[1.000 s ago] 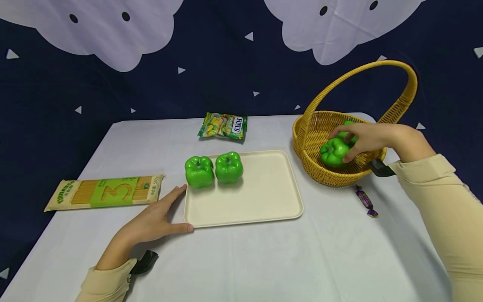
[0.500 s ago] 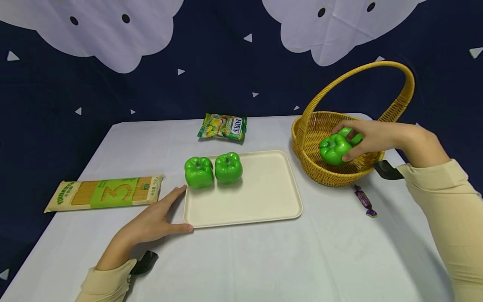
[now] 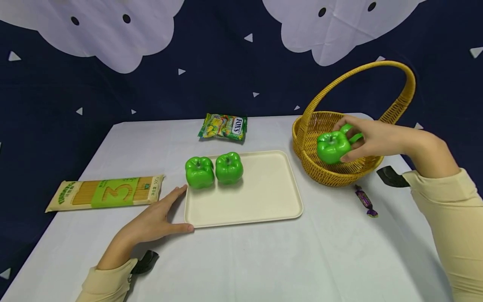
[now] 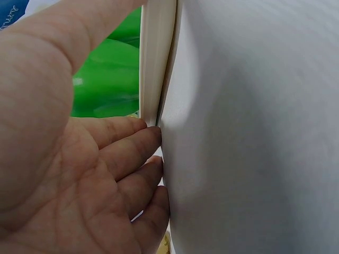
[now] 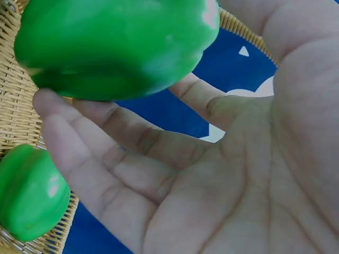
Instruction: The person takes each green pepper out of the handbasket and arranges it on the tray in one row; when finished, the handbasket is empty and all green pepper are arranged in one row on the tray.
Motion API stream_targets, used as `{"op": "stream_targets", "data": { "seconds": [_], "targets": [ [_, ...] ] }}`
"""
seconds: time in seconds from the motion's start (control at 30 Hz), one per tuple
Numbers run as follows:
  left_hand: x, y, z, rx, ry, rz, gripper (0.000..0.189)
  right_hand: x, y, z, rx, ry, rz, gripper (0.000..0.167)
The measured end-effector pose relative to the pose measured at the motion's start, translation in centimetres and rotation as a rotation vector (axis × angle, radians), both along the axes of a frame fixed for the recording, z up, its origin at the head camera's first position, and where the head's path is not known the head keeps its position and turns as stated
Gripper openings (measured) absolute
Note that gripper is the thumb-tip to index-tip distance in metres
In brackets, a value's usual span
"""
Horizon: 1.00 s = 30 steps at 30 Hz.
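Note:
My right hand [image 3: 371, 136] grips a green bell pepper [image 3: 332, 147] between thumb and fingertips, over the yellow wicker basket [image 3: 327, 176]. The right wrist view shows the fingertips along the side of this pepper and a second green bell pepper [image 5: 32, 193] lower in the basket. In the head view my fingers partly cover that second one. At the left end of the cream tray [image 3: 260, 197], my left hand [image 3: 154, 220] rests with fingers extended, its thumb by the near corner. Two more bell peppers, one left [image 3: 199, 173] and one right [image 3: 229, 168], sit at the tray's far left.
A pack of spaghetti [image 3: 109, 193] lies left of the tray. Behind the tray is a green Fox's candy bag [image 3: 223, 126]. One purple wrapped candy [image 3: 366, 202] lies in front of the basket, whose tall handle [image 3: 351, 75] arches above it.
My right hand has drawn back slightly, and the gripped bell pepper has risen and shifted a little left, apart from the other one. My left hand has stayed at the tray.

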<state>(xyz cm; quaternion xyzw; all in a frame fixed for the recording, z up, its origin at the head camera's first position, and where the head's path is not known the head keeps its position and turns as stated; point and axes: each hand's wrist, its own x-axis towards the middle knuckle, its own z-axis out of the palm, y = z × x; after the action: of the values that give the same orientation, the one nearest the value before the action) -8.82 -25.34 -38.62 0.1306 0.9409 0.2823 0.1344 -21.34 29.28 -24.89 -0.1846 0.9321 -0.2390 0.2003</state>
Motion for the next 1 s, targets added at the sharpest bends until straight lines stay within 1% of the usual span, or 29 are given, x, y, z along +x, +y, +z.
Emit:
{"op": "stream_targets", "data": {
  "seconds": [0.33,0.53,0.8,1.0],
  "targets": [
    [0.0,0.0,0.0,0.005,-0.007,0.001,0.124,0.9,-0.6,0.1,-0.060,0.009,0.005,0.069],
    [-0.1,0.0,0.1,-0.001,-0.014,0.003,0.125,1.2,-1.0,0.3,-0.074,0.021,0.012,0.070],
    [0.0,0.0,0.0,0.000,-0.015,0.005,0.124,1.6,-1.9,0.6,-0.125,0.034,0.028,0.070],
    [0.0,0.0,0.0,-0.003,-0.026,0.013,0.125,2.0,-2.8,0.9,-0.181,0.015,0.038,0.068]
  ]
}}
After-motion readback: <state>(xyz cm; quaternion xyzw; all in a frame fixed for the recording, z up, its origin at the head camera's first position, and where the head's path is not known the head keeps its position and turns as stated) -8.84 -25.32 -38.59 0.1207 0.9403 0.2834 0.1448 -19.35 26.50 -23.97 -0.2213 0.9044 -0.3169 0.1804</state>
